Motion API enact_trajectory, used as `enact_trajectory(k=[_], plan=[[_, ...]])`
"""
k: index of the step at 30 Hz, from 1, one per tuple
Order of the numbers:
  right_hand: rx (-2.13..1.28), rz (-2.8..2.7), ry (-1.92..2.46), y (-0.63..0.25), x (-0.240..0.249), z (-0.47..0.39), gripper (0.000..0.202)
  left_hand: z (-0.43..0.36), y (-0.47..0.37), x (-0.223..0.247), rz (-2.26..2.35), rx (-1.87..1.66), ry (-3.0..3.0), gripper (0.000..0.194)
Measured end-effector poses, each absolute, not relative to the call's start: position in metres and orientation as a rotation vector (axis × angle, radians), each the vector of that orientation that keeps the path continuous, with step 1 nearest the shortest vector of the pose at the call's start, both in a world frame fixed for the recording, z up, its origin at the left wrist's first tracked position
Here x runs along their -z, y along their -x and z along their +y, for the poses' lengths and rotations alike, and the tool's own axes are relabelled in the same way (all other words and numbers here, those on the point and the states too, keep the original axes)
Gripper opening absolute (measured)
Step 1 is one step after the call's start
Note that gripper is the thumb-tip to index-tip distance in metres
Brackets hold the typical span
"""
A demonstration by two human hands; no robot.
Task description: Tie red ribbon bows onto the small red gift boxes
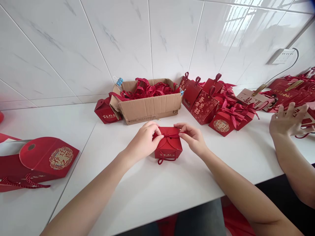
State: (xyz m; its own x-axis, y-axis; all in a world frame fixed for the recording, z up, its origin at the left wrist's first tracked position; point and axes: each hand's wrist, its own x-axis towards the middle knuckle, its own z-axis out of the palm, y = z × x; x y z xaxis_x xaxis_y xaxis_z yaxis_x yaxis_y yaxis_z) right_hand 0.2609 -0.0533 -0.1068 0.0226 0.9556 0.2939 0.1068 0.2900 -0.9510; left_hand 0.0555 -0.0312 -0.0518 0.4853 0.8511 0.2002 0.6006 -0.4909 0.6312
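Nearest are the two bare forearms, the left forearm [91,193] and the right forearm [236,177], which reach in over the white table [137,200]. They slant in toward each other. The left hand [145,139] is curled, with its thumb and finger pinched on the red ribbon [171,135]. The right hand [193,137] is partly curled and pinches the other side of the ribbon, its thumb and pointing finger bent.

Just beyond the hands is an open cardboard box [150,108], full of loose red ribbons [150,89]. A red box with gold writing [104,111] stands by its left end. Past the right hand are more red gift boxes [204,106], some with bows. Farther right, another person's hand [286,119] is spread open. A big red box [49,157] lies well to the left of the left hand.

The small red gift box [169,147] sits upright on the table between both hands. Round flaps meet on top, under the ribbon. A twisted red cord [167,159] hangs at its front.
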Motion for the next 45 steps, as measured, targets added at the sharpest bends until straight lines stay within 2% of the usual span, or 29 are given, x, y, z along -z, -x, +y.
enact_trajectory(k=[15, 22, 27, 31, 36, 38, 45], plan=[[-0.819, -1.576, 1.133, -0.276, 0.104, -0.049, 0.014, -0.031, -0.050, 0.044, 1.302, -0.622, -2.234, 0.016], [-1.030, -1.609, 1.151, -0.282, 0.101, -0.045, 0.012, -0.032, -0.045, 0.040, 1.274, -0.533, -2.286, 0.016], [-1.336, -1.639, 1.075, -0.289, 0.085, -0.052, 0.017, -0.031, -0.038, 0.038, 1.202, -0.467, -2.253, 0.018], [-1.572, -1.777, 1.032, -0.293, 0.077, -0.055, 0.033, -0.034, -0.040, 0.036, 1.162, -0.465, -2.288, 0.014], [-1.588, -1.863, 1.135, -0.295, 0.075, -0.055, 0.055, -0.040, -0.052, 0.040, 1.084, -0.623, -2.293, 0.009], [-1.616, -1.849, 1.161, -0.296, 0.076, -0.054, 0.054, -0.041, -0.057, 0.045, 1.059, -0.664, -2.276, 0.011], [-1.701, -1.852, 1.013, -0.303, 0.075, -0.052, 0.031, -0.039, -0.061, 0.051, 1.031, -0.643, -2.269, 0.009]])
